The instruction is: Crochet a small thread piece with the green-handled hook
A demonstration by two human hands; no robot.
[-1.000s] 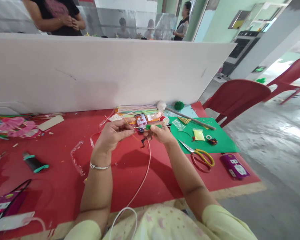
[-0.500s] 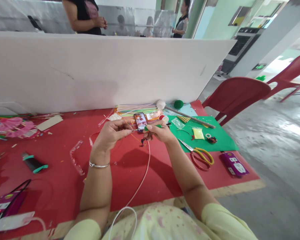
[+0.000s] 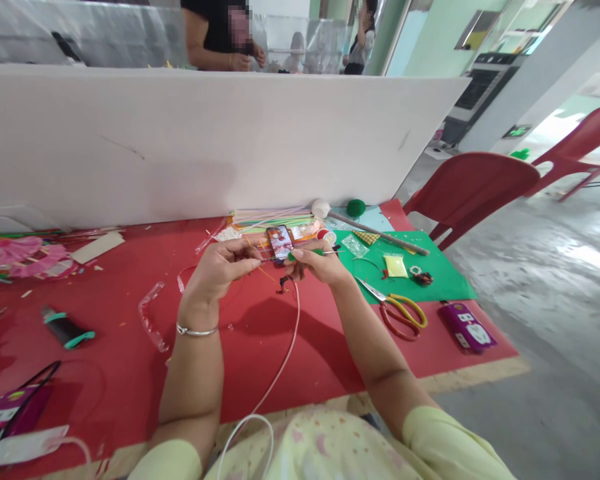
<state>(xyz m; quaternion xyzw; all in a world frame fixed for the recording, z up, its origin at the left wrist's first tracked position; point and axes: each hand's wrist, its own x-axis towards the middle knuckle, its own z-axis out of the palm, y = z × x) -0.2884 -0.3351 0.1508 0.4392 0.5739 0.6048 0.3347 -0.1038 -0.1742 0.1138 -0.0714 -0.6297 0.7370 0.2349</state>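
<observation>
My left hand is closed in a pinch at the left of the phone, on a thin dark strand too small to name. To the right, my right hand is wrapped round a green-handled tool whose thin tip points right. The phone shows a lit picture and sits just beyond and between both hands. A small dark piece hangs under my right hand, next to a white cable running down toward my lap.
Scissors and a yellow packet lie at right, near a purple box. A black-and-teal tool lies left. Behind the red table stands a white partition, with people beyond it. Red chairs are at right.
My hands hold nearly the same pose and place. Beyond the partition, the person in black has moved right, and the farther person has raised an arm.
</observation>
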